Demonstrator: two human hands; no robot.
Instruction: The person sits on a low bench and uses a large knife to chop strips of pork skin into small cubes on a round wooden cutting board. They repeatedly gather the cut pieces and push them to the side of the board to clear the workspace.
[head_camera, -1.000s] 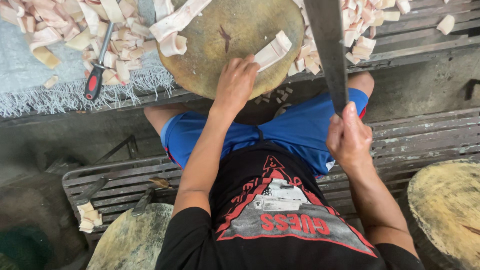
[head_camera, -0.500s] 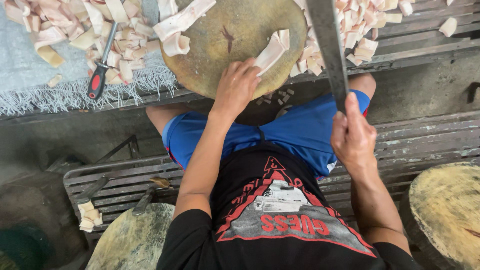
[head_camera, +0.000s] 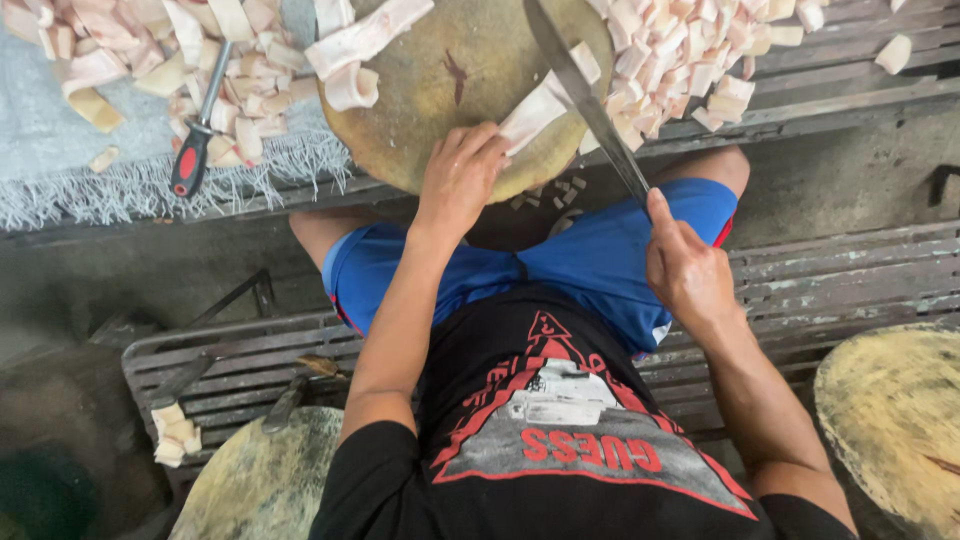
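The knife (head_camera: 585, 100) has tilted down onto the pale strip (head_camera: 535, 108).

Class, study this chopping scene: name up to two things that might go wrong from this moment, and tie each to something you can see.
1. The left hand pins the pale strip right beside the long knife blade; a slip may cut the fingers.
2. The strip lies near the edge of the round chopping block, above the person's lap, so cut pieces could drop off; some bits already lie below.
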